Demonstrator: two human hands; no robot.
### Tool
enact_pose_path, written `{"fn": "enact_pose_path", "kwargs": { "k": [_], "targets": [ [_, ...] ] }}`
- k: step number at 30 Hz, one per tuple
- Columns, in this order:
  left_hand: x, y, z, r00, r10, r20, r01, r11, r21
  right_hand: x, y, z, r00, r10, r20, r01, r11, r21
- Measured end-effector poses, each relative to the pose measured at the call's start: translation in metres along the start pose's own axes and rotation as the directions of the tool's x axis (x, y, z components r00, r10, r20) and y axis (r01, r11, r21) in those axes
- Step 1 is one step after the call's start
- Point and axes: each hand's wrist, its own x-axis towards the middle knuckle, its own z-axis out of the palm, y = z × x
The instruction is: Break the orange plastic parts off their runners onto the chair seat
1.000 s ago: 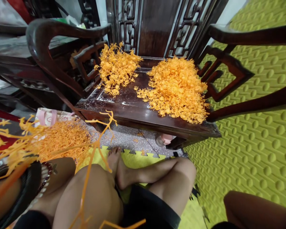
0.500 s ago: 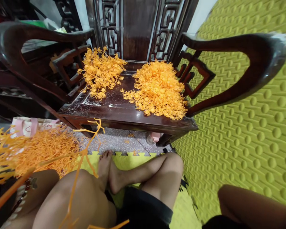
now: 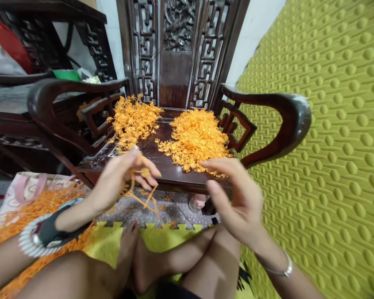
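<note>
My left hand [image 3: 121, 176] pinches an orange plastic sprig [image 3: 140, 193] whose thin branches dangle below my fingers, just in front of the chair seat's front edge. My right hand [image 3: 233, 195] hovers to the right of it, fingers spread and slightly curled, holding nothing. On the dark wooden chair seat [image 3: 162, 164] lie two heaps of orange plastic pieces: a looser, branched heap [image 3: 134, 118] at the back left and a denser heap [image 3: 195, 137] at the right. I sit cross-legged on the floor before the chair.
A pink-handled bag [image 3: 25, 187] beside a spread of orange stems [image 3: 34, 207] sits at my left. The chair's curved armrests [image 3: 280, 120] flank the seat. A yellow-green bumpy foam mat [image 3: 330, 145] covers the floor on the right. More dark furniture stands at the left.
Both hands have come up into view in front of the chair seat. The long orange stems that hung close at the left are gone; my left hand now pinches a small sprig. The view has tilted up.
</note>
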Motion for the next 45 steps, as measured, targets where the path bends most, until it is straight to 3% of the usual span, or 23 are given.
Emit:
{"fn": "enact_pose_path", "kwargs": {
  "k": [2,4,6,9,12,14,18,22,28,30,34,36,41,45],
  "targets": [
    [0.015,-0.004,0.018,0.973,-0.103,0.207,0.143,0.973,-0.184,0.008,0.01,0.018,0.995,-0.024,0.097,0.026,0.999,-0.025],
    [0.023,-0.014,0.034,0.903,-0.211,0.374,0.301,0.932,-0.202,0.011,0.02,0.037,0.979,0.042,0.202,-0.054,0.997,0.053],
    [0.024,-0.023,0.046,0.827,-0.278,0.488,0.4,0.902,-0.163,0.012,0.029,0.052,0.95,0.119,0.288,-0.19,0.954,0.234],
    [0.027,-0.032,0.05,0.742,-0.33,0.583,0.478,0.871,-0.114,0.017,0.037,0.066,0.915,0.19,0.356,-0.351,0.812,0.467],
    [0.037,-0.039,0.042,0.726,-0.319,0.61,0.496,0.856,-0.143,0.033,0.042,0.069,0.928,0.248,0.276,-0.364,0.759,0.54],
    [0.045,-0.043,0.033,0.754,-0.267,0.6,0.43,0.891,-0.144,0.047,0.045,0.067,0.938,0.277,0.206,-0.345,0.747,0.569],
    [0.052,-0.051,0.012,0.848,-0.107,0.52,0.112,0.994,0.022,0.07,0.048,0.06,0.934,0.319,0.161,-0.344,0.678,0.649],
    [0.048,-0.056,-0.006,0.876,-0.074,0.477,-0.067,0.96,0.272,0.078,0.048,0.058,0.931,0.358,0.079,-0.321,0.695,0.643],
    [0.036,-0.065,-0.024,0.911,-0.062,0.407,-0.018,0.982,0.19,0.079,0.056,0.072,0.9,0.437,0.012,-0.353,0.709,0.611],
    [0.033,-0.068,-0.026,0.927,-0.051,0.372,-0.002,0.99,0.14,0.076,0.057,0.08,0.885,0.457,0.084,-0.406,0.673,0.619],
    [0.03,-0.069,-0.028,0.958,-0.051,0.281,0.029,0.996,0.08,0.064,0.054,0.09,0.826,0.461,0.324,-0.547,0.516,0.659],
    [0.03,-0.07,-0.029,0.968,-0.058,0.246,0.042,0.997,0.07,0.061,0.054,0.091,0.809,0.434,0.396,-0.581,0.491,0.649],
    [0.029,-0.077,-0.032,0.981,-0.054,0.188,0.026,0.988,0.151,0.069,0.06,0.095,0.812,0.352,0.466,-0.57,0.649,0.503],
    [0.022,-0.08,-0.033,0.99,0.002,0.138,-0.043,0.954,0.298,0.092,0.074,0.117,0.79,0.3,0.535,-0.564,0.696,0.443]
  ]
}}
